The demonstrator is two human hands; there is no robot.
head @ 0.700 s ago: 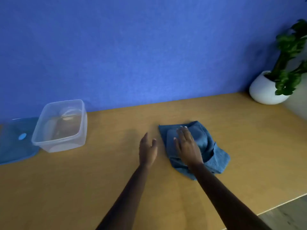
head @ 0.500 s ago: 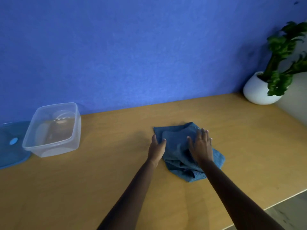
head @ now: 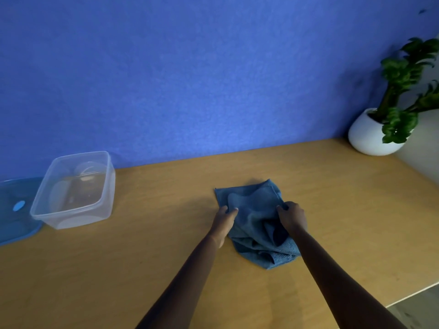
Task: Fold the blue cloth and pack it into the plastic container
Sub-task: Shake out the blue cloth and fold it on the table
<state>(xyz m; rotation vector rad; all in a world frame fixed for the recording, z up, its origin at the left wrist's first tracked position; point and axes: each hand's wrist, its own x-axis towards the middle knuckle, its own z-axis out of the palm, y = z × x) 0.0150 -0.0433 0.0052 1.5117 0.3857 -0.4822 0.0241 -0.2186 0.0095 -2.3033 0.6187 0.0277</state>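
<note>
The blue cloth (head: 255, 217) lies rumpled and loosely folded on the wooden table (head: 152, 252), near its middle. My left hand (head: 224, 222) pinches the cloth's left edge between thumb and fingers. My right hand (head: 292, 217) is curled around a bunched part of the cloth's right side. The clear plastic container (head: 73, 189) stands open and without its lid at the far left, close to the blue wall, well apart from both hands.
A blue lid (head: 16, 210) lies flat just left of the container. A white pot with a green plant (head: 375, 134) stands in the back right corner. The table's front edge (head: 413, 293) runs at the lower right.
My left hand came from beside the cloth onto its left edge and gripped it. My right hand shifted from the cloth's middle to its right side and closed on it.
</note>
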